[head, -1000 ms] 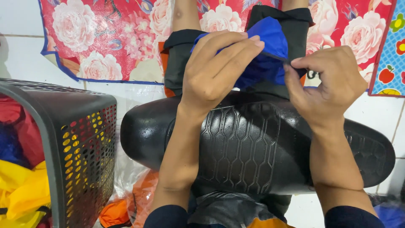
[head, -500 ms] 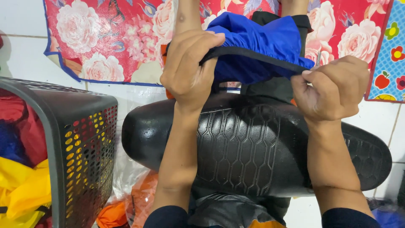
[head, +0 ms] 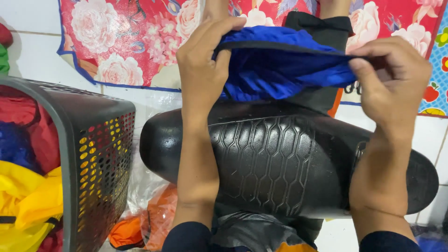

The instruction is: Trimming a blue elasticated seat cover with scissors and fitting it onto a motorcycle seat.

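A dark perforated basket stands at the left, cut off by the edge; inside it lie crumpled red, blue and yellow cloths, packed together. Below it, orange cloth in a clear plastic bag lies on the floor, partly hidden. A red mat with pink roses covers the tiled floor at the top; a blue patterned mat shows only a strip at the right edge. The left hand and the right hand each pinch the black hem of a blue cloth, stretching it taut above a black embossed seat. The far side of the cloth is hidden. Dark folded fabric lies behind it, hard to make out.
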